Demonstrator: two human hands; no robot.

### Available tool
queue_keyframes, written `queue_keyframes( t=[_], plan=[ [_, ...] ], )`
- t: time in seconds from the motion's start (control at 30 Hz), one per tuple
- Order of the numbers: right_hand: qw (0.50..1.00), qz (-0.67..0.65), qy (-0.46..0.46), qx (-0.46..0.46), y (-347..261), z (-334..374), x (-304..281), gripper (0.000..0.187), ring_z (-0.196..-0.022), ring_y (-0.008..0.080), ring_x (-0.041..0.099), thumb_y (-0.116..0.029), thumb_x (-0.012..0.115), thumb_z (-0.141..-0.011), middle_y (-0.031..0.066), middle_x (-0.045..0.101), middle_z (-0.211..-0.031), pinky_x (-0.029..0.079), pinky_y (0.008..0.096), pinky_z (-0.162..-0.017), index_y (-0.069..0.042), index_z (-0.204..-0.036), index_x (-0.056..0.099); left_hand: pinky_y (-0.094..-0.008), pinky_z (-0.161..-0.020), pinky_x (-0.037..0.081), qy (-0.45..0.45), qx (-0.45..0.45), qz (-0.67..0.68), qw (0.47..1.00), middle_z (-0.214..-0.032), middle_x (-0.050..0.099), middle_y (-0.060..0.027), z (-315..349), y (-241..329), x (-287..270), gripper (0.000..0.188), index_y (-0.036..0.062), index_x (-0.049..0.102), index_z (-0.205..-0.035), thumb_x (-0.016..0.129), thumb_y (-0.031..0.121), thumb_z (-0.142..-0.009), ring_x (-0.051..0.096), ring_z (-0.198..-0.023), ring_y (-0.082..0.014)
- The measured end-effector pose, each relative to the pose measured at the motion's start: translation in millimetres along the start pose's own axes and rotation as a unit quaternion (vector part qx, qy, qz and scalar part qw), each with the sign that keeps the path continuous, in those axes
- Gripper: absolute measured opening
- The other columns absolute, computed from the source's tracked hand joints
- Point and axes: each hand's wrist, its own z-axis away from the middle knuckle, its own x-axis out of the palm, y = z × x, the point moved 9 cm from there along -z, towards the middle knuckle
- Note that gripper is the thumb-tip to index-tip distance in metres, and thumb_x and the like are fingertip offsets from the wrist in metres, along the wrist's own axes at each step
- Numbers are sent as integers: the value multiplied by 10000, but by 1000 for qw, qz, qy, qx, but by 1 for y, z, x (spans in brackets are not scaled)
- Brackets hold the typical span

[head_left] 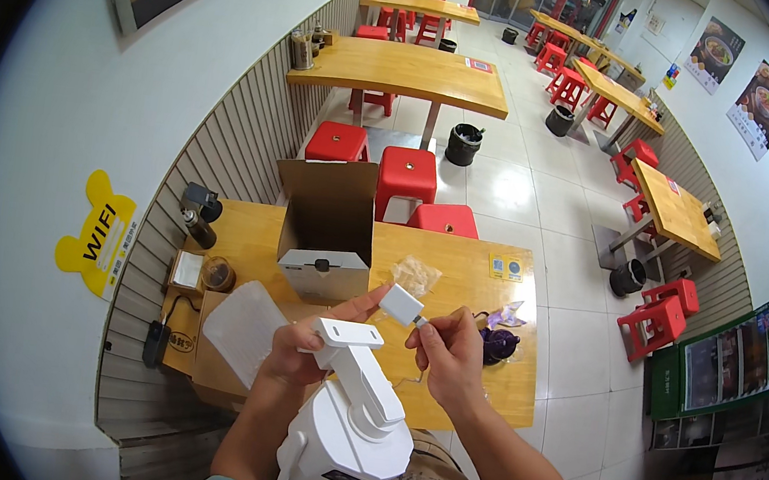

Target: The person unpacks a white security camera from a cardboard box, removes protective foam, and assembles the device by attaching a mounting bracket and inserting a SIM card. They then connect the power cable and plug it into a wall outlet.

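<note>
My left hand is closed around the slotted bracket end of a bulky white device, whose jointed arm leads down to a rounded body near my apron. Fingers of the same hand reach up to a small white box-shaped power adapter and touch its left side. My right hand pinches a cable plug at the adapter's lower right end; how far the plug is in cannot be made out. A thin cable trails below it. Both hands are over the wooden table.
An open cardboard box stands at the table's back, beside a crumpled clear bag. To the left are a white plastic tray and condiment jars. A dark purple bundle lies right. Red stools stand beyond.
</note>
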Motion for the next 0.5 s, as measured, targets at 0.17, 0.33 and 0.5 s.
queue_keyframes(
  t=[0.17,0.33,0.5],
  plan=[
    [1000,4,-2,-2,1,1,5,154,-502,86,456,5,555,-1022,153,656,-803,372,232,-445,-46,-988,413,-248,-1168,319,1,6,-11,1000,-1683,214,-184,4,2,3,1267,-40,200,-1626,716,348,-535,341,-1501,-170],
    [1000,-22,9,-8,2,1,5,163,-499,63,429,6,558,-1019,147,642,-786,333,232,-427,-44,-980,407,-269,-1184,310,9,-4,-17,1000,-1691,209,-176,3,1,3,1236,-41,216,-1622,697,338,-548,320,-1517,-187],
    [999,41,3,-30,-7,-5,6,155,-500,57,422,-1,566,-1016,144,641,-784,322,226,-430,-41,-984,420,-291,-1192,322,9,-1,-7,1000,-1686,232,-167,5,-6,-8,1227,-19,208,-1630,672,342,-552,364,-1492,-210]
  ],
)
